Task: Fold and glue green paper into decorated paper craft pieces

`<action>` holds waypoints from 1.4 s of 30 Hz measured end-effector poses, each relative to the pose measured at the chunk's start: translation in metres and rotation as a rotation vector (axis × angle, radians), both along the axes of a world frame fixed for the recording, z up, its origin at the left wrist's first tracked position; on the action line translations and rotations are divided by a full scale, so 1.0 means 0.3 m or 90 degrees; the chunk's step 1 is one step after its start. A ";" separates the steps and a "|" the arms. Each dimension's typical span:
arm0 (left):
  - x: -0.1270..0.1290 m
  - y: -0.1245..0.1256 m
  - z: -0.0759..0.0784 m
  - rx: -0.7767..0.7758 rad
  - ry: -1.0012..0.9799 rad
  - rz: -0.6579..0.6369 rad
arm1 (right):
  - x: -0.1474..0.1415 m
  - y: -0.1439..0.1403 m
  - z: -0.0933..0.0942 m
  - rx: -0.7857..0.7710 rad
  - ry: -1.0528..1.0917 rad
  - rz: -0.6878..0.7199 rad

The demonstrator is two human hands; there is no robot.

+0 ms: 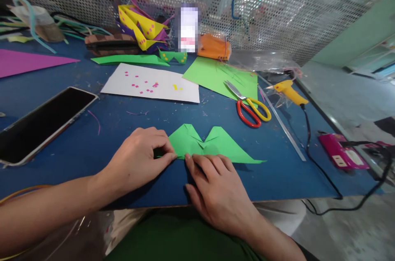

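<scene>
The folded green paper (216, 147), already two-peaked but bare of squares, lies toward the table's (277, 178) six o'clock edge, left hand (135, 156) pinching its rim, right hand (217, 191) pressing with slightly parted fingers, pink squares (155, 85) at eleven o'clock.

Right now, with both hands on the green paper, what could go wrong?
Left hand and right hand are on the green paper: uneven pressure might crease it crookedly. The cord of the glue gun runs toward the edge of the table, so a snag could drag the gun. Pink bits on the white sheet, if loose, could scatter when brushed.
</scene>
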State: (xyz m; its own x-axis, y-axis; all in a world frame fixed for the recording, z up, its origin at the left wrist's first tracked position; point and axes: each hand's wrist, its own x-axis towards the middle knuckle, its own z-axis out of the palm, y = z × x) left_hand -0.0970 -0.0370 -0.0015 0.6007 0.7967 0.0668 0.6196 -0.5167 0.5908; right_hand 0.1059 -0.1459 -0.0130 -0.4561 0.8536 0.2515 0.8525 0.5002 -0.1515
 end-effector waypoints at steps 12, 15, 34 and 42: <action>0.011 0.006 0.021 0.013 0.079 -0.028 | 0.003 0.003 0.015 -0.052 -0.033 0.000; -0.005 0.003 0.016 0.009 0.061 -0.001 | 0.000 0.002 0.018 -0.055 -0.038 -0.008; -0.065 0.018 0.025 0.030 0.097 -0.004 | -0.013 0.001 0.019 -0.037 -0.035 -0.009; -0.075 0.013 0.022 0.035 0.089 -0.004 | -0.074 0.036 0.029 -0.065 0.014 0.070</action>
State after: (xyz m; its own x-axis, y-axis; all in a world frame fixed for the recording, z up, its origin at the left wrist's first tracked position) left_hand -0.1196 -0.0332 0.0051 0.6123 0.7902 0.0255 0.6907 -0.5503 0.4691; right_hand 0.0838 -0.1350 -0.0044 -0.5435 0.8207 0.1764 0.7897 0.5711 -0.2241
